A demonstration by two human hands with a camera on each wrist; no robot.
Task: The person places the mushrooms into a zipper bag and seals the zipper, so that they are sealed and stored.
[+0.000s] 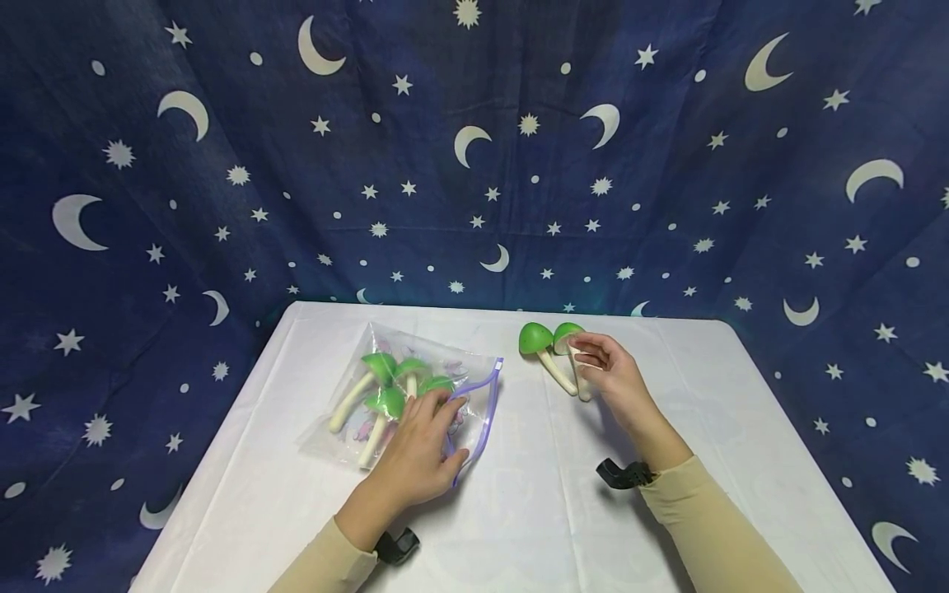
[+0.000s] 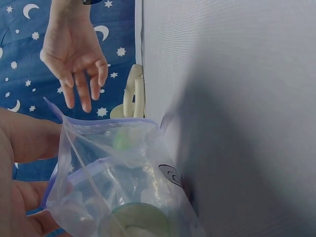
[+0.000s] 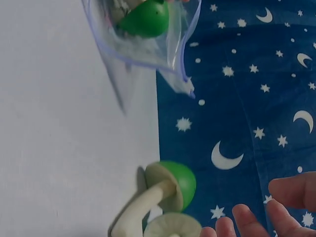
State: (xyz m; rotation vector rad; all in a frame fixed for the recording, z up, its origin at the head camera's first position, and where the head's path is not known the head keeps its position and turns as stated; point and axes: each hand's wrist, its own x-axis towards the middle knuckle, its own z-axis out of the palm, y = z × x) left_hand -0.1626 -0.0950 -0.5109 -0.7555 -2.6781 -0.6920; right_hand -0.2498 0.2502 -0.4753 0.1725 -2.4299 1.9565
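A clear zip bag point(image 1: 474, 395) with a purple zip edge lies on the table, holding several green-capped toy mushrooms point(image 1: 381, 366). My left hand point(image 1: 418, 449) grips the bag near its open mouth, thumb and fingers apart on either side of the zip edge. In the left wrist view, the mouth gapes and one green cap shows dimly inside. To the right, two more toy mushrooms point(image 1: 535, 338) lie side by side with pale stems toward me. My right hand point(image 1: 611, 375) hovers over the right one, partly hiding it. Its loosely bent fingers point(image 3: 249, 222) hold nothing.
A white cloth covers the table point(image 1: 519, 511). Behind it hangs a dark blue curtain point(image 1: 415, 148) with moons and stars. Each wrist wears a black camera mount point(image 1: 623, 474).
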